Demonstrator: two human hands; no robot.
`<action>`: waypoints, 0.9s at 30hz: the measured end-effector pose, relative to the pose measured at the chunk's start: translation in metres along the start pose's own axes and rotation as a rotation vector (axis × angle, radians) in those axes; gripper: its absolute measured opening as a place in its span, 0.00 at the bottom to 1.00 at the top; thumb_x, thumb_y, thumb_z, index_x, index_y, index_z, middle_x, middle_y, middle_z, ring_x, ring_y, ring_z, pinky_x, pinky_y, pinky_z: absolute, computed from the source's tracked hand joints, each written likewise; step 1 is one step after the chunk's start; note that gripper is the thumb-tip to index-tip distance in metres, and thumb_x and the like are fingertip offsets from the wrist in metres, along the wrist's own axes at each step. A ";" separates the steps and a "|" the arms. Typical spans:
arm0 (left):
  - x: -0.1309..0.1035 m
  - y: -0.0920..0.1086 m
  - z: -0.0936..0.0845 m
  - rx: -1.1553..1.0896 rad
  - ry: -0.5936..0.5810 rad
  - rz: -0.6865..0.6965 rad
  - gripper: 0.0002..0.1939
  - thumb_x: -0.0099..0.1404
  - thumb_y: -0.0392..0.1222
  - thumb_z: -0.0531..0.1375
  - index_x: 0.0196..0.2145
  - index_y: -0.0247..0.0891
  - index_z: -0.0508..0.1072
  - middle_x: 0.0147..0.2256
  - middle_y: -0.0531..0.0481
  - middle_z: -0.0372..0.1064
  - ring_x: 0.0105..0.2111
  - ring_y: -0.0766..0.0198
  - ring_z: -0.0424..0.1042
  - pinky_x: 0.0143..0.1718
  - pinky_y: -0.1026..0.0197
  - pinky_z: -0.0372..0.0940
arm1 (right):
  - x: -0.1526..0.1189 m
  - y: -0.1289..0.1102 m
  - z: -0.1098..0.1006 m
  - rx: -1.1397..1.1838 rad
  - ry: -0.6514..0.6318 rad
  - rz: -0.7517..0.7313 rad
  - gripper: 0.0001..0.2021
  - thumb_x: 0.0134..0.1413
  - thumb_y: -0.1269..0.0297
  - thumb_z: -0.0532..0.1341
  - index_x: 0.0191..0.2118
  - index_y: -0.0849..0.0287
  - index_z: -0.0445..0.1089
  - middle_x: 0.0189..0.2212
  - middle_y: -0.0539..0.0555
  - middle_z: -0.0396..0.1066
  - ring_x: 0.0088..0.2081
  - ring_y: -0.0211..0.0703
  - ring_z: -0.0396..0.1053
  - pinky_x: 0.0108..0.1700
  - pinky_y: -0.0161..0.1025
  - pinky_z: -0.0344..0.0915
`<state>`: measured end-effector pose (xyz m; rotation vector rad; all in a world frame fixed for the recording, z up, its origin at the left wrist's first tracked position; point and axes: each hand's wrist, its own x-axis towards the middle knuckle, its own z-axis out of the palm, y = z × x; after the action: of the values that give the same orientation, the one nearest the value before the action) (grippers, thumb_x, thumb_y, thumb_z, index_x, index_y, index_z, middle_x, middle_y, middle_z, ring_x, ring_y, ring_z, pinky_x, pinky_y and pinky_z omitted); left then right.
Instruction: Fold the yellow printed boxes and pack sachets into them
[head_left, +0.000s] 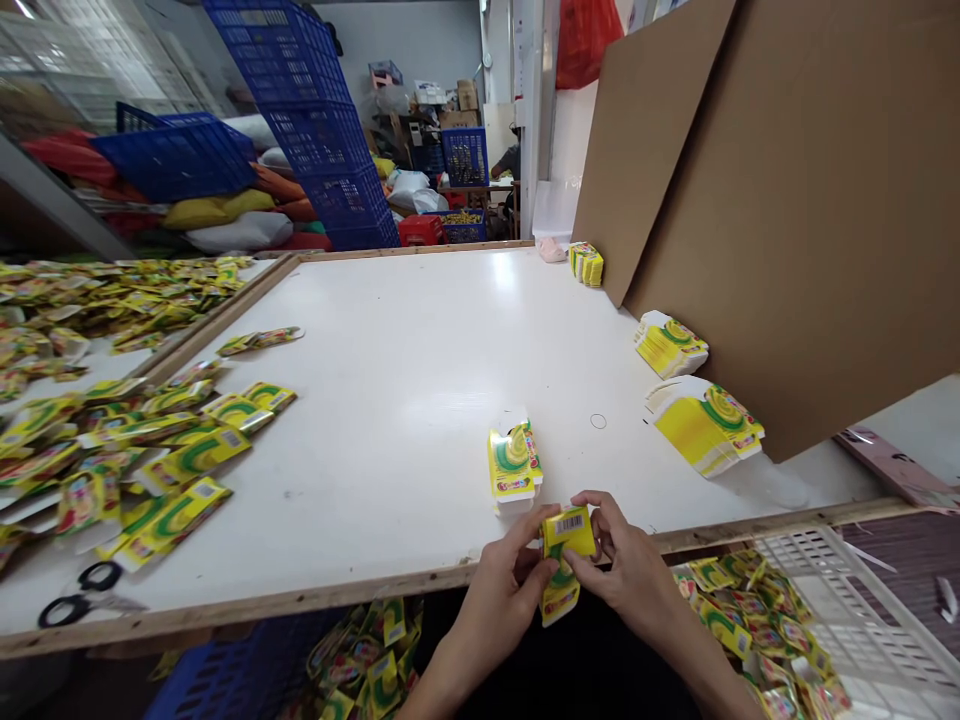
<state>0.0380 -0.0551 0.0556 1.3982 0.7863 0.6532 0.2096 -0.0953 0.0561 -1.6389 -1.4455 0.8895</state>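
Between my two hands, just over the table's near edge, is a small yellow printed carton (568, 528) with a barcode at its upper end. My left hand (501, 582) grips its left side with thumb and fingers. From the right, my right hand (626, 560) pinches it, the thumb across its front face. The fingers partly cover the carton, so I cannot tell what, if anything, is inside. Just beyond my hands a small stack of flat yellow cartons (514, 462) stands on the white table (405, 370).
More carton stacks (705, 422) lie along a leaning brown cardboard sheet (817, 200). Filled yellow packets (176, 520) are heaped at left, near black-handled scissors (82, 597). Below the table edge are a white crate (862, 600) and a blue crate (225, 670). A person (510, 160) sits far back.
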 end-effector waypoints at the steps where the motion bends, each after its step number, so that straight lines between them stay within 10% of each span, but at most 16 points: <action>1: 0.000 0.001 0.000 0.024 0.002 -0.002 0.27 0.65 0.35 0.56 0.60 0.45 0.62 0.49 0.45 0.71 0.35 0.63 0.74 0.39 0.61 0.69 | 0.000 -0.001 0.000 -0.002 -0.008 0.014 0.19 0.50 0.65 0.61 0.50 0.50 0.61 0.27 0.45 0.68 0.27 0.42 0.69 0.31 0.34 0.62; 18: 0.004 -0.003 0.008 -0.152 0.013 0.027 0.21 0.60 0.35 0.63 0.51 0.44 0.71 0.51 0.45 0.70 0.33 0.64 0.75 0.36 0.61 0.70 | 0.005 0.006 -0.002 0.321 0.007 -0.034 0.13 0.56 0.56 0.61 0.43 0.57 0.75 0.34 0.54 0.76 0.34 0.44 0.71 0.36 0.37 0.67; 27: 0.029 -0.010 -0.033 0.741 0.296 0.378 0.27 0.62 0.39 0.61 0.59 0.43 0.64 0.61 0.42 0.61 0.63 0.49 0.57 0.62 0.42 0.56 | -0.017 0.027 -0.087 -0.320 0.106 0.053 0.12 0.51 0.50 0.64 0.33 0.50 0.79 0.35 0.56 0.75 0.41 0.54 0.70 0.46 0.48 0.63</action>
<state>0.0286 -0.0127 0.0423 2.1913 1.0707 0.9261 0.2969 -0.1225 0.0730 -1.9352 -1.5348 0.6119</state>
